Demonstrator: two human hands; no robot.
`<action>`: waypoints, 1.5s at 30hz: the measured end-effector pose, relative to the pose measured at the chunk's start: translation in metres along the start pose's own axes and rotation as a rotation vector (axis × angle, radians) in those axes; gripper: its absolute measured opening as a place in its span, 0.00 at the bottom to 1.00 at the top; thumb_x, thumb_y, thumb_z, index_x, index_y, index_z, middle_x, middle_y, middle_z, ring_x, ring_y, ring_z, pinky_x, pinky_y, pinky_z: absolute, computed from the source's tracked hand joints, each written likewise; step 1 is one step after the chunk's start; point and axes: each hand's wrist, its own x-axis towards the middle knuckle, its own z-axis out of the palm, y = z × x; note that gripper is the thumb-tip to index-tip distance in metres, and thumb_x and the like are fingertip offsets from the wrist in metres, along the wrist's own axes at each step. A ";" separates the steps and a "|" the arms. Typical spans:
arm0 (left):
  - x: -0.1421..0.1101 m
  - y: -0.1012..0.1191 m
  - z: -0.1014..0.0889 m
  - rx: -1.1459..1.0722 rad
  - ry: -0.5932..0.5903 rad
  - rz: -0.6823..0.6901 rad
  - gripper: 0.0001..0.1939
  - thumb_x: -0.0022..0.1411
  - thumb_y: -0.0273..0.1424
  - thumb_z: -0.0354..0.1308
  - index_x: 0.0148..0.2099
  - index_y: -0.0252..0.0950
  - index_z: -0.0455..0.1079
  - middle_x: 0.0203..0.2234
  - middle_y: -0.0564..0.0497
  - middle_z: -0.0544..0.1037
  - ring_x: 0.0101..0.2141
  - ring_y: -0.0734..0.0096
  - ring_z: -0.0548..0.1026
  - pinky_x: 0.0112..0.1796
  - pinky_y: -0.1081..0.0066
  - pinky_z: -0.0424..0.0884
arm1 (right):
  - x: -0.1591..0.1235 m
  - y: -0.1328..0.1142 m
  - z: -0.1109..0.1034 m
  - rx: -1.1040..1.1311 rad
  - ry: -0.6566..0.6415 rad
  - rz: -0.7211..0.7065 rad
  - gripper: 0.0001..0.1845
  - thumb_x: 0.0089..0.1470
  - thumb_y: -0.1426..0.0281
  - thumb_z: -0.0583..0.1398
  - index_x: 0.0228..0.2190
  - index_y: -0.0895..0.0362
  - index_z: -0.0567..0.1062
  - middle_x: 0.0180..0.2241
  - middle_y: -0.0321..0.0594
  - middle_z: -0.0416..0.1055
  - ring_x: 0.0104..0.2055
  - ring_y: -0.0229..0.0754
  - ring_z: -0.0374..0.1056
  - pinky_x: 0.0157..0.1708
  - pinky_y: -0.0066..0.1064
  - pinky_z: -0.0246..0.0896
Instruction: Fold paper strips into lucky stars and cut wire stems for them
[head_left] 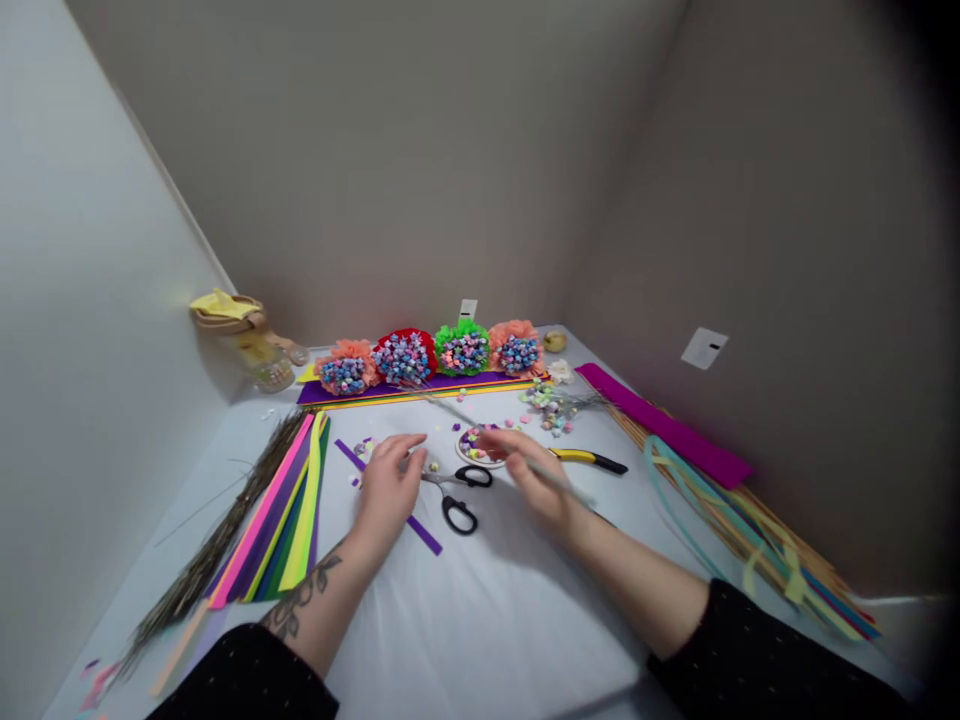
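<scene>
In my right hand (536, 475) is a thin grey-green stem (450, 405), held slantwise with its far end pointing toward the back of the table. My left hand (390, 485) hovers over a purple paper strip (425, 534); its fingers are curved and apart, and nothing shows in them. Between the hands lie black-handled scissors (460, 514), their blades partly hidden by my left hand. A small round dish (460, 452) of colourful folded paper pieces sits just behind, partly covered by my right hand. Yellow-and-black handled pliers (592, 457) lie to its right.
Several crepe-paper flowers with clustered centres (403, 357) line the back wall. Paper strips (262, 530) and dark thin stems (214, 530) lie left. At right are a magenta roll (667, 430) and wooden sticks (780, 530). A glass jar (274, 373) stands back left.
</scene>
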 end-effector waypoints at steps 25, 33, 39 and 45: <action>-0.022 0.023 0.009 -0.750 -0.380 -0.390 0.12 0.49 0.36 0.64 0.34 0.32 0.74 0.26 0.51 0.75 0.24 0.78 0.69 0.28 0.77 0.66 | -0.012 -0.015 0.026 0.091 -0.164 0.557 0.15 0.46 0.60 0.62 0.23 0.56 0.64 0.14 0.27 0.59 0.15 0.30 0.52 0.17 0.22 0.47; -0.027 0.032 0.011 -0.658 -0.402 -0.333 0.13 0.52 0.40 0.61 0.29 0.33 0.71 0.24 0.51 0.74 0.25 0.75 0.70 0.29 0.75 0.66 | -0.016 -0.011 0.027 0.112 -0.192 0.499 0.18 0.47 0.56 0.62 0.22 0.57 0.64 0.16 0.29 0.60 0.18 0.31 0.54 0.19 0.24 0.49; -0.034 0.045 0.007 -0.573 -0.490 -0.269 0.16 0.59 0.44 0.52 0.30 0.35 0.65 0.20 0.53 0.72 0.23 0.74 0.68 0.28 0.75 0.64 | -0.011 -0.012 0.019 0.125 -0.074 0.414 0.20 0.48 0.52 0.60 0.26 0.58 0.69 0.20 0.32 0.62 0.20 0.32 0.54 0.19 0.24 0.49; -0.044 0.049 0.012 -0.370 -0.511 -0.210 0.17 0.60 0.40 0.50 0.24 0.35 0.66 0.18 0.54 0.68 0.20 0.76 0.63 0.23 0.76 0.58 | -0.009 -0.018 0.018 0.204 -0.089 0.499 0.18 0.47 0.56 0.63 0.22 0.58 0.69 0.18 0.31 0.63 0.18 0.31 0.53 0.18 0.25 0.47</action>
